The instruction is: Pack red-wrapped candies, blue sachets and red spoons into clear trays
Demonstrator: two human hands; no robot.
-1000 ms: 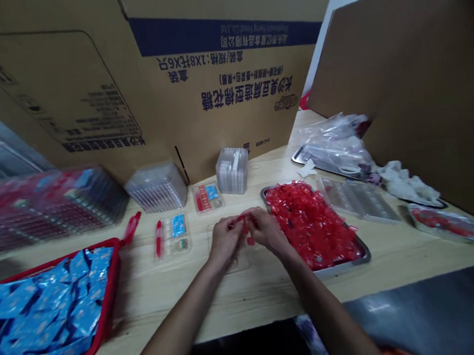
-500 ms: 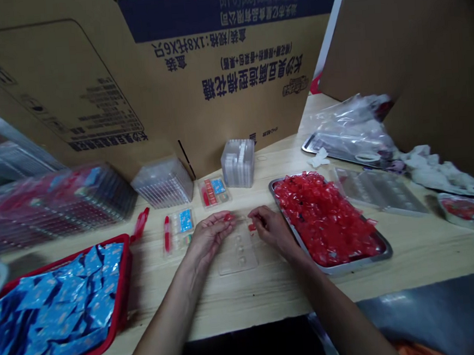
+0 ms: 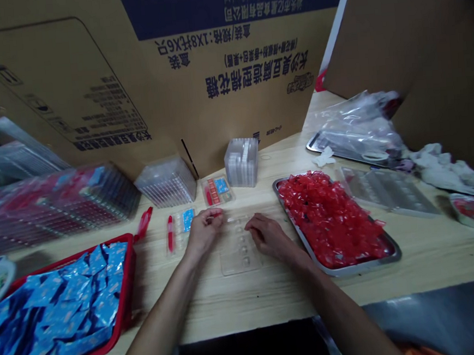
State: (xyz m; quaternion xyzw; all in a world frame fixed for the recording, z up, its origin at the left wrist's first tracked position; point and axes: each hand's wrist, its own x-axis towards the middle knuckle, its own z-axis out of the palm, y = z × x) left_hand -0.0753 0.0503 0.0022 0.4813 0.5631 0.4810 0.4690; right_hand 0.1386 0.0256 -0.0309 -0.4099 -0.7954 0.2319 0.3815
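Observation:
My left hand (image 3: 204, 230) is closed on a small red piece (image 3: 216, 215), beside the upper left edge of a clear plastic tray (image 3: 232, 262). The fingertips of my right hand (image 3: 266, 234) are pressed together over the tray's right side; whatever they hold, if anything, is hidden. Round hollows run down the tray, which lies flat on the table. Left of my left hand is a clear tray with a red tube (image 3: 170, 234) and a blue packet (image 3: 188, 219). Behind it lies another filled tray (image 3: 217, 191) with red and blue pieces.
A metal tray of red wrapped pieces (image 3: 334, 219) stands on the right, a red basket of blue packets (image 3: 74, 299) on the left. Stacked clear trays (image 3: 242, 163) stand before a large cardboard box (image 3: 256, 105). Plastic bags (image 3: 360, 124) lie at the back right.
My left hand has moved left with the red piece, away from my right hand. The red bit by my right fingertips no longer shows. The view has shifted slightly.

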